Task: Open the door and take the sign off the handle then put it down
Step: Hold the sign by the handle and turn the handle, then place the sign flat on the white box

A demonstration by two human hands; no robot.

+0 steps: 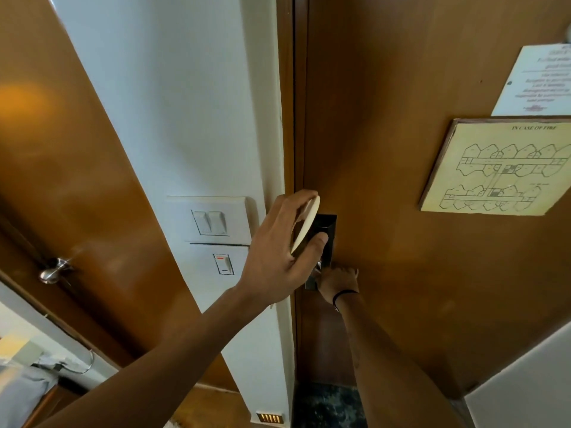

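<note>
Left hand (282, 239) raised, pinching white card (306, 223); right hand (338, 281) clasped around door handle (312, 281).

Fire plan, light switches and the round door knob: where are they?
Fire plan (494, 168), head view, middle of the drawing.
Light switches (210, 223), head view, the pair of rockers.
Door knob (53, 271), head view, its round end.
</note>
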